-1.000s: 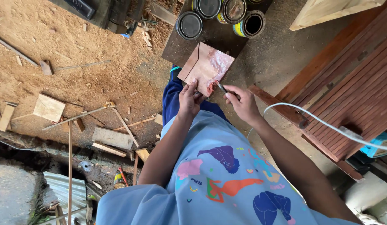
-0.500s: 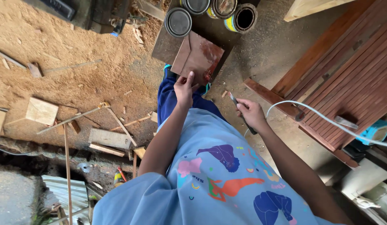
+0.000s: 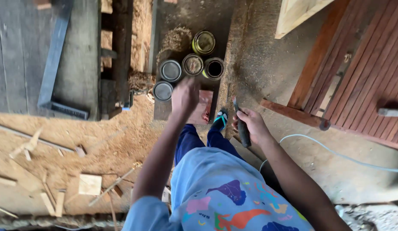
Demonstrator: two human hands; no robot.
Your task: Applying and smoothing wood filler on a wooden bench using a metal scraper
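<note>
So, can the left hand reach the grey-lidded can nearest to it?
Probably yes: the left hand is beside the grey-lidded can, and nothing stands between them. It looks blurred.

Five round tins [image 3: 192,65] cluster on the dark board [image 3: 199,25]; one yellow-labelled.

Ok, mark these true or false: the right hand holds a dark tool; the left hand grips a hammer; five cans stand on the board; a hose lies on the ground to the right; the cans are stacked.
1. The right hand holds a dark tool: true.
2. The left hand grips a hammer: false; it reaches over a reddish wooden piece, blurred.
3. Five cans stand on the board: true.
4. A pale hose lies to the right: true.
5. The cans are stacked: false, they stand side by side.
</note>
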